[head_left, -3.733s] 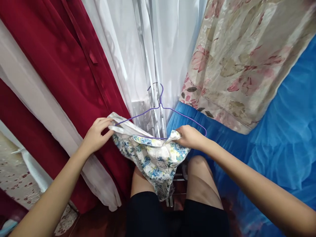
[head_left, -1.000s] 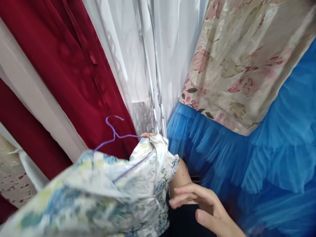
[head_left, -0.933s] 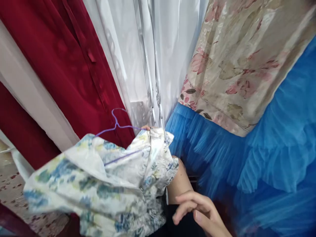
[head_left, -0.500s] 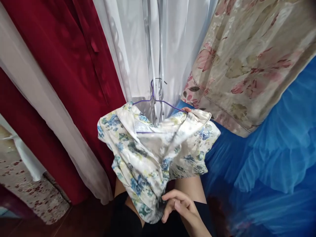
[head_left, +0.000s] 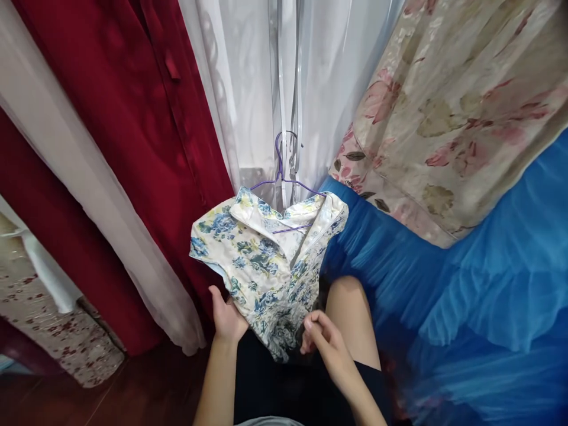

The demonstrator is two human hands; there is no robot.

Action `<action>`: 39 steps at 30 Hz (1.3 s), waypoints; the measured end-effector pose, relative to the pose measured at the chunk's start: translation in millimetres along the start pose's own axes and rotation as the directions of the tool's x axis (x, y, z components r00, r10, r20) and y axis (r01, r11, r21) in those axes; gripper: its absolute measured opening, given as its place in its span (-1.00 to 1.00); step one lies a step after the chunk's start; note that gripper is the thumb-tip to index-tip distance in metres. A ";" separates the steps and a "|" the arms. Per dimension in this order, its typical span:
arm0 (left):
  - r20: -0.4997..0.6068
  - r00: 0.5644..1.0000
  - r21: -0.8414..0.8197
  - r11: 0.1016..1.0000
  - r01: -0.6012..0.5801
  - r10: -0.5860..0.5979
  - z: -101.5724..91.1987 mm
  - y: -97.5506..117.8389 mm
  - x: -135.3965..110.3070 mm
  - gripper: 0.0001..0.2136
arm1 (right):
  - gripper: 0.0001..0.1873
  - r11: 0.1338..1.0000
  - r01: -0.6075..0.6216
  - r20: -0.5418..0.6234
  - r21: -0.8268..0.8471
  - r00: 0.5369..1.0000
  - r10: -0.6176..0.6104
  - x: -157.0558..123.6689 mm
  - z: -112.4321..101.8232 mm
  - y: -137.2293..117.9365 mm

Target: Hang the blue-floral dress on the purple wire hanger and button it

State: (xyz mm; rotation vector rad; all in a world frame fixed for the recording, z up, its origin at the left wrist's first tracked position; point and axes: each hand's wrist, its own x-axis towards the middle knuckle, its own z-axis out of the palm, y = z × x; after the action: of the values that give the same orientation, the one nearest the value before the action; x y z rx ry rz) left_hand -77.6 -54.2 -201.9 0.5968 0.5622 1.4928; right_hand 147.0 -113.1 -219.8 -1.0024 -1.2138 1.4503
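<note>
A short-sleeved top [head_left: 261,248], cream with blue flowers, hangs on a thin purple wire hanger [head_left: 280,171] in front of me. Its front gapes in a V below the collar, and its lower part is bunched between my hands. My left hand [head_left: 228,319] is at the lower left side of the top, thumb spread and palm up; the cloth hides its fingers. On the other side, my right hand [head_left: 323,337] has its fingers curled together against the bunched lower edge. Whether cloth is pinched in them I cannot make out.
Red cloth [head_left: 177,148] and a pale sheer panel [head_left: 102,177] hang on the left. White fabric [head_left: 248,89] hangs behind the hanger. A pink-flowered garment [head_left: 444,136] and ruffled blue tulle [head_left: 488,284] fill the right. My bare knee [head_left: 350,319] is beside my right hand.
The fingers at the top's right shoulder are gone from there, and my left hand now shows at its lower left. The top hangs narrower, turned; my right hand has moved up slightly, fingers more curled.
</note>
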 end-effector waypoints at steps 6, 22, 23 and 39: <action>-0.249 0.967 0.394 0.917 0.055 0.049 12.1 8.5 -15.1 -0.28 | -0.66 0.986 0.073 -0.073 -0.152 0.994 -0.085 69.6 22.4 -22.3; -0.073 0.649 0.831 0.406 -0.381 0.757 -22.8 -25.9 8.7 -0.82 | -0.61 0.998 -0.022 -0.086 -0.064 0.996 0.017 52.3 22.7 -29.1; 0.055 0.757 0.808 0.416 -0.417 0.651 -10.6 -34.1 3.8 -0.81 | -0.61 0.995 -0.006 -0.070 -0.095 0.998 -0.001 51.8 26.4 -30.6; 0.338 0.933 0.702 0.629 -0.335 0.120 29.9 -60.9 -2.2 -0.85 | -0.58 0.993 0.060 -0.050 -0.105 0.997 -0.066 46.6 30.2 -33.5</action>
State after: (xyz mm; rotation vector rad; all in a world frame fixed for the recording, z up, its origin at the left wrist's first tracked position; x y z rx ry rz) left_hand -12.4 -56.5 -221.0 1.5589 0.9328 1.3388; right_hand 113.9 -71.9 -182.2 -1.0568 -1.2810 1.3151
